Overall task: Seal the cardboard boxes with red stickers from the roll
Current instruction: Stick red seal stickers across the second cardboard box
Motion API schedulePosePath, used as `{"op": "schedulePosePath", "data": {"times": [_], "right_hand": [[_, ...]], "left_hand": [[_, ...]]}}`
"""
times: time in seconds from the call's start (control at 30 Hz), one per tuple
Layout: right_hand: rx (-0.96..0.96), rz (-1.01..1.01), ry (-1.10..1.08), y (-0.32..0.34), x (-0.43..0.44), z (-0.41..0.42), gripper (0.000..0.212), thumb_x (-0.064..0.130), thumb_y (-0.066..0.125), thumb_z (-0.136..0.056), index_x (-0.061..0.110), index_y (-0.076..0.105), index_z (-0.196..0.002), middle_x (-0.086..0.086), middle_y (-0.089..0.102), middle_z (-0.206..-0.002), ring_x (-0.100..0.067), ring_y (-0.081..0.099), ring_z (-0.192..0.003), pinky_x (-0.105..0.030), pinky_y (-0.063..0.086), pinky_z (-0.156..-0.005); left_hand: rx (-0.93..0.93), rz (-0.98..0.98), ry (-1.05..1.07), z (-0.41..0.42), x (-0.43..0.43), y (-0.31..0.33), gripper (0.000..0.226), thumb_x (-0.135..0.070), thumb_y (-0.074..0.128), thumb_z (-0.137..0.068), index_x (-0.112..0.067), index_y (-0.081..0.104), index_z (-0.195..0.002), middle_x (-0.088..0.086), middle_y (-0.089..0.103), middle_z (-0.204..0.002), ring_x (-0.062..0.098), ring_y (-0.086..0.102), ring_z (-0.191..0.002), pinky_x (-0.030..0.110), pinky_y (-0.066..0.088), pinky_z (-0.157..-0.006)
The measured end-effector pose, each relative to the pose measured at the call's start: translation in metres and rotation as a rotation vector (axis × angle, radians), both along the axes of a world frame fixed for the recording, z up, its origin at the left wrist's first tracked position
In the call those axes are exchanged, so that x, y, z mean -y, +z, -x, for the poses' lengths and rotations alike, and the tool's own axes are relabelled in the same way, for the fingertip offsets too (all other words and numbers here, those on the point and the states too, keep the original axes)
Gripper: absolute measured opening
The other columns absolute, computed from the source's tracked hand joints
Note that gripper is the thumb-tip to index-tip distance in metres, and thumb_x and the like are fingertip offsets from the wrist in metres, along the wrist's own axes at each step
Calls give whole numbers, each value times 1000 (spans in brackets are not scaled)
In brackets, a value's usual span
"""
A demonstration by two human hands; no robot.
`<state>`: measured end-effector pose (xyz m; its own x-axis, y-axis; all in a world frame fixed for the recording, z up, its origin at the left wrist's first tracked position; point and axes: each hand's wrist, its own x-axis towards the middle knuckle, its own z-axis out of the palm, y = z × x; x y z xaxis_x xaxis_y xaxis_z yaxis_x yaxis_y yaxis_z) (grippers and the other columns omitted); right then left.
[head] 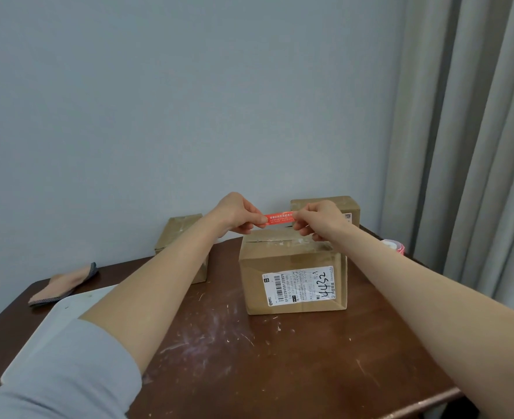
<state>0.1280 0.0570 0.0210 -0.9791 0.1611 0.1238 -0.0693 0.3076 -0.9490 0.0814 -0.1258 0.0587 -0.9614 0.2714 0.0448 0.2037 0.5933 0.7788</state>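
At ten o'clock on the surface [280, 358] a folded cloth [64, 285] lies near the edge, and a white board [68, 300] lies just beside it, running under your left sleeve. A small box [180, 234] stands at eleven o'clock by the wall, partly behind your left forearm. Your left hand [237, 214] has its fingers [257, 220] clamped on the left end of the red sticker [280, 219]. You hold the sticker stretched level between both hands, above the top flaps of the labelled box [292, 279] at twelve o'clock. Your right hand [319, 220] pinches the sticker's right end, fingers clamped on it. A rear box [340, 207] stands at one o'clock behind that hand. The sticker roll [396, 246] sits at two o'clock, near the curtain [467, 146].
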Motion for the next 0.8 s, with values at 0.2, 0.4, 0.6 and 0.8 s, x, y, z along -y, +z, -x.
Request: {"op": "schedulePosePath", "data": {"times": [0.2, 0.4, 0.6, 0.8], "right_hand": [[-7, 0, -8, -1, 7, 1, 13, 15, 57, -91, 7, 64, -83, -3, 66, -71, -10, 54, -56, -21, 35, -47], [41, 1, -32, -4, 10, 4, 14, 18, 61, -90, 9, 62, -79, -4, 62, -68, -10, 49, -52, -20, 31, -42], [37, -194, -86, -10, 12, 14, 25, 32, 71, -83, 7, 69, -78, 1, 61, -59, -10, 45, -48, -24, 39, -49], [87, -496, -131, -17, 13, 27, 33, 33, 69, -78, 14, 48, -61, -1, 49, -56, -17, 45, -53, -31, 43, -60]], "left_hand": [[26, -15, 43, 0, 5, -1, 19, -10, 77, -76, -4, 68, -91, 5, 69, -70, 8, 50, -51, 21, 54, -59], [23, -62, 47, -5, 13, -3, 5, -14, 73, -82, -12, 68, -82, 1, 66, -74, 9, 49, -59, 20, 50, -56], [34, -53, 105, -7, 12, -12, 20, -15, 71, -83, -4, 69, -99, -2, 59, -78, 8, 46, -66, 20, 47, -54], [-74, 80, 157, -2, 6, -28, 19, -15, 75, -79, -6, 70, -94, 4, 62, -68, 12, 49, -50, 22, 46, -55]]}}
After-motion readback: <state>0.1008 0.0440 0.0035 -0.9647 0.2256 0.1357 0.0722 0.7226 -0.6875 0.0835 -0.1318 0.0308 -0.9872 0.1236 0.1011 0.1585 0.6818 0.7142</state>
